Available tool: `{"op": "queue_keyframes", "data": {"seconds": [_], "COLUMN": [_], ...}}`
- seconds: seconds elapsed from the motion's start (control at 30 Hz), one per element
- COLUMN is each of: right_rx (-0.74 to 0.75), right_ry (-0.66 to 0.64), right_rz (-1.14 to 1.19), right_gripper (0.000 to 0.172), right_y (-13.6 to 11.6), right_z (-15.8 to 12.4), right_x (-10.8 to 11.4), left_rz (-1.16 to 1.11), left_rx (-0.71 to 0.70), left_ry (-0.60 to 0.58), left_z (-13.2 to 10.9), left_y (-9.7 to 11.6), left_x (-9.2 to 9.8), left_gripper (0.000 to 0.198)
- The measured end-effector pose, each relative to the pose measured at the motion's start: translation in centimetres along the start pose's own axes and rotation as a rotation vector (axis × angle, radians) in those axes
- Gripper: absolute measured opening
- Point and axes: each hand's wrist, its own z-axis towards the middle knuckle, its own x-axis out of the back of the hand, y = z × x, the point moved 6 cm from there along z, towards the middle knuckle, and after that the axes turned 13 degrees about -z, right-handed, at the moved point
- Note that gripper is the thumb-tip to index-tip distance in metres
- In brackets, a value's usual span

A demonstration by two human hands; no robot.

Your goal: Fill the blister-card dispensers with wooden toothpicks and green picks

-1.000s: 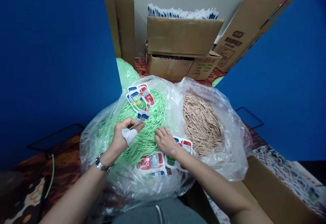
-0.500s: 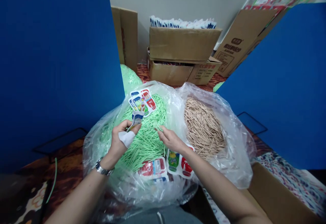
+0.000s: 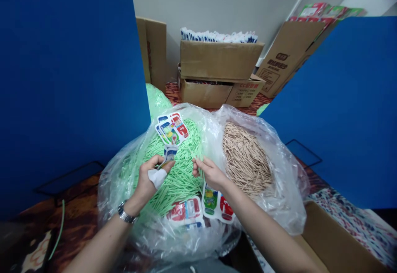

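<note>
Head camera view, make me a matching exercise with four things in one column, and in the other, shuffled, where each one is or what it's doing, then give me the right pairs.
Column one
1. Left hand
2. Metal watch
3. Tan sticks
4. Green sticks

Column two
A. in the clear bag on the right
B. holding a small printed piece
C. in the clear bag on the left
D. around the left wrist

Right pairs: 1-B, 2-D, 3-A, 4-C.
</note>
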Motion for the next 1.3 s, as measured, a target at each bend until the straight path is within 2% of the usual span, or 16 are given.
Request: {"op": "queue_keyframes", "data": {"seconds": [0.1,0.2,0.37,0.47,0.6,0.8,0.9,1.0,1.17,1.3], "right_rx": [0.011,0.147,0.533,0.684,0.767,0.631,0.618,0.646,0.663,0.786], "right_ry": [0.006,0.05,0.338,0.428,0.473,0.423,0.401,0.351,0.282,0.204], "right_rz": [0.236,0.291,0.092,-0.037,-0.204,-0.381,-0.511,-0.618,-0.646,-0.828], "right_gripper": [0.036,0.032,0.022,0.024,0.028,0.03,0.028,0.03,0.045,0.034], "right_y": [-2.0,-5.2,-10.2,-11.7,-12.0,-10.0,-9.2,-9.1,-9.8,-10.2], "right_z": [-0.5,-1.1,-2.8,-3.7,-4.3,-4.5,-4.7,-4.7,-4.7,-5.1], "right_x": [-0.7,-1.1,-1.4,-2.4,-3.5,-4.6,-4.9,-4.8,-3.8,-4.7], "left_rz": [-0.021,-0.01,0.064,0.095,0.094,0.07,0.061,0.077,0.101,0.105], "left_rx": [-0.01,-0.029,-0.171,-0.268,-0.288,-0.233,-0.255,-0.309,-0.336,-0.335], "left_ry": [-0.026,-0.06,-0.132,-0.177,-0.189,-0.164,-0.146,-0.151,-0.179,-0.197], "left_z": [-0.5,-1.0,-2.2,-3.0,-3.5,-3.4,-3.3,-3.2,-3.1,-3.0], "left_y": [-0.2,-0.7,-0.5,-0.1,0.4,1.0,1.2,1.4,1.8,1.8], "left_x": [-0.5,-1.1,-2.6,-3.5,-4.3,-4.5,-4.3,-4.1,-4.0,-3.9], "left_gripper": [0.03,0.028,0.022,0.014,0.014,0.017,0.015,0.012,0.013,0.01]}}
